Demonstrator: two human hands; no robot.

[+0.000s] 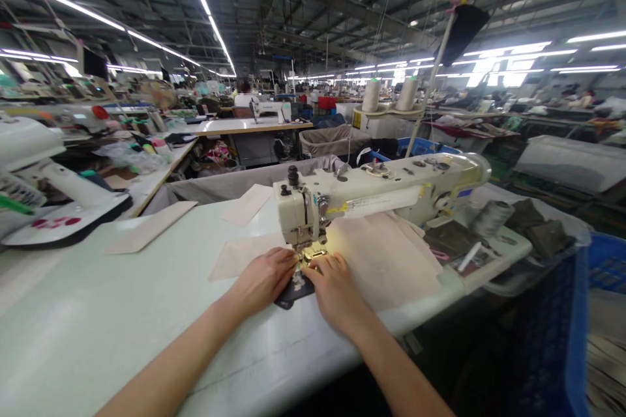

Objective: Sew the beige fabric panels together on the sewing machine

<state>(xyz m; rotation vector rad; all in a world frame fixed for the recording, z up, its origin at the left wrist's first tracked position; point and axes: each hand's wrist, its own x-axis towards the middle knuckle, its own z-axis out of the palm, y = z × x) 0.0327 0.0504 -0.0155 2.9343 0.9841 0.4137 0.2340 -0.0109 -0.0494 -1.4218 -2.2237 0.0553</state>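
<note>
A cream sewing machine (pixel 381 192) stands on the pale green table. Both hands meet at its needle area, lit by a small yellow lamp. My left hand (pixel 271 272) is just left of the needle, fingers closed together and tips hidden by the machine's foot. Beside its knuckles lies a beige fabric piece (pixel 235 259). My right hand (pixel 335 283) is right of the needle, with thumb and curled fingers pinched near the metal presser foot (pixel 299 267). What either hand holds is too small and covered to make out. A dark plate (pixel 291 296) shows below the fingers.
Larger beige fabric sheets (pixel 386 260) lie under the machine arm. More beige pieces (pixel 151 228) rest at the left and back. A grey thread cone (pixel 491 216), dark cloth and small tools sit at right. A blue crate (pixel 552 332) stands beyond the table's right edge.
</note>
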